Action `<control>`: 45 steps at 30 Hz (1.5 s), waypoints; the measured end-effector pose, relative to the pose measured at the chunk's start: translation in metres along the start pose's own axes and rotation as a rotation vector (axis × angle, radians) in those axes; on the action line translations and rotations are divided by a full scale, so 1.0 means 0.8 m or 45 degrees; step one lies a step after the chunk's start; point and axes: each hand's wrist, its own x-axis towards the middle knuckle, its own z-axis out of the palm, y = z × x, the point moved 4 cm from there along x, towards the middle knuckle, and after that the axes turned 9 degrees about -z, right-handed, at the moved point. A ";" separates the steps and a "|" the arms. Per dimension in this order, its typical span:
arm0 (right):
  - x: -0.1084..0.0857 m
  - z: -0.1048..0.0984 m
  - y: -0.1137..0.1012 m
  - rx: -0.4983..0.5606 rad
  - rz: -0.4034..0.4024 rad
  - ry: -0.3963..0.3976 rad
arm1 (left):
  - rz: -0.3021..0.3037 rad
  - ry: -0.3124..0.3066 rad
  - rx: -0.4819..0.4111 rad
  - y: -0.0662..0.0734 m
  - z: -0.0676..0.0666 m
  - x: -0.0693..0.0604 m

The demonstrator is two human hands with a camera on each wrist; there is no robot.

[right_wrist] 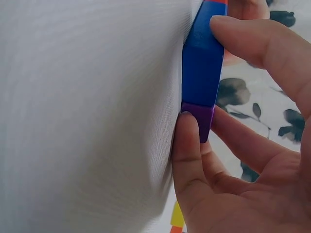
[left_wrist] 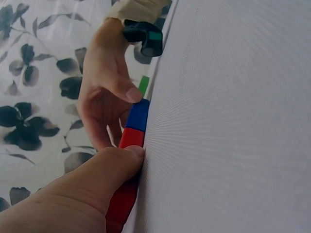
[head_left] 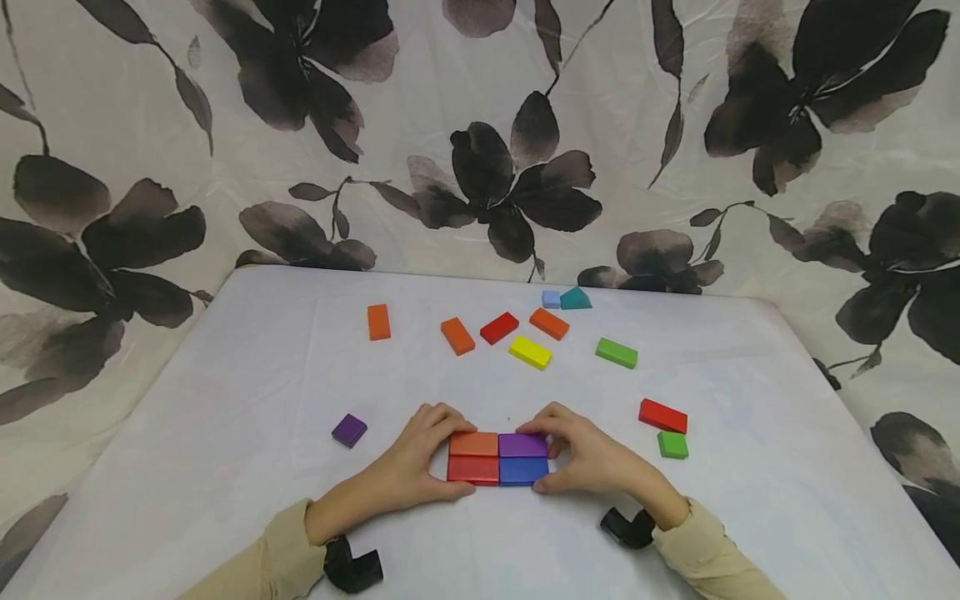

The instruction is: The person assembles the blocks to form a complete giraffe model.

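Observation:
Four flat wooden blocks lie edge to edge as a two-by-two rectangle on the white table: an orange block [head_left: 474,443] and a purple block [head_left: 522,445] at the back, a red block [head_left: 472,470] and a blue block [head_left: 523,472] in front. My left hand [head_left: 412,458] grips the orange and red pair, thumb at the front edge and fingers at the back. On the other side my right hand [head_left: 588,454] holds the purple and blue pair the same way. The right wrist view shows its thumb on the blue block [right_wrist: 203,58] and a fingertip against the purple one [right_wrist: 199,114].
A purple square block [head_left: 349,431] lies to the left. At the right are a red block [head_left: 663,416] and a green square [head_left: 672,445]. Farther back lie several loose blocks, among them a yellow block [head_left: 530,352], a green block [head_left: 617,352] and a teal triangle [head_left: 576,298].

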 end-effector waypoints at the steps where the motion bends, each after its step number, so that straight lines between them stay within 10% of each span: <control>1: 0.000 0.000 0.000 0.000 -0.001 0.001 | 0.000 0.000 -0.002 0.000 0.000 0.000; 45: 0.002 0.002 -0.001 0.000 0.017 0.010 | 0.047 0.017 0.002 0.003 0.000 -0.001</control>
